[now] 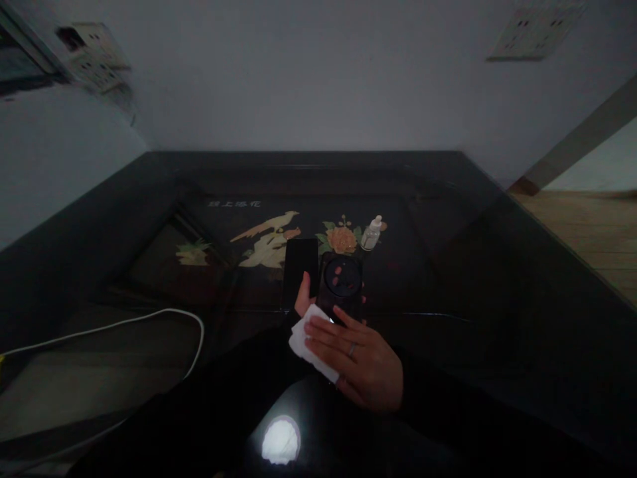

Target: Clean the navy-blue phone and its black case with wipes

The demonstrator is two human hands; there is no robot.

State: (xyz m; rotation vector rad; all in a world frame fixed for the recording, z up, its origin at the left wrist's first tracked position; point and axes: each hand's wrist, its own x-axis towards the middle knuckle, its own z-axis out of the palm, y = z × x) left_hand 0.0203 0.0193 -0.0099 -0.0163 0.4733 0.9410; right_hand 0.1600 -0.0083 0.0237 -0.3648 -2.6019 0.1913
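Observation:
My left hand (302, 299) is wrapped round a black smartphone (342, 292); its thumb shows at the left side and fingertips at the right. The back of this phone faces up, with a large round camera module at the top. In my right hand (365, 362), which wears a ring, a folded white wipe (314, 338) lies under the fingers. It overlaps the phone's lower end, and I cannot tell how much of it touches. Just left of the held phone is a second dark, flat phone-like slab (298, 259).
A small dropper bottle (371, 234) stands at the back right on the glossy black table (318, 174), which bears bird and flower pictures. To the left runs a white cable (149, 316). A bright round reflection (281, 439) shows near the front. Wall sockets (535, 32) are behind.

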